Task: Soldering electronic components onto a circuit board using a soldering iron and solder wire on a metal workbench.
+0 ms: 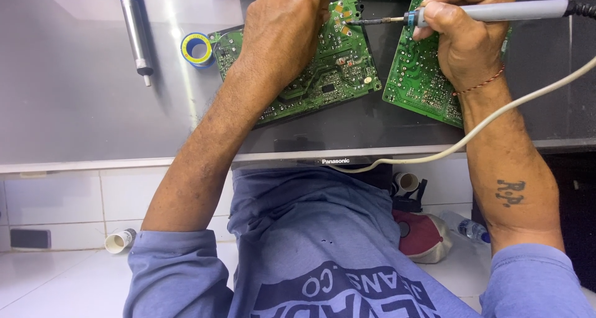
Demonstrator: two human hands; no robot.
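Currently right hand grips soldering iron, tip on left circuit board on tabletop; left hand presses board, fingers curled. Soldering underway; joint unfinished.

A silver metal desoldering pump with a blue cap lies at the far left of the grey bench. Just right of it sits a small spool of solder wire with a blue and yellow rim. Below the bench edge, on the white tiled floor, lie a red and cream cap, a clear plastic bottle and a white tube end.
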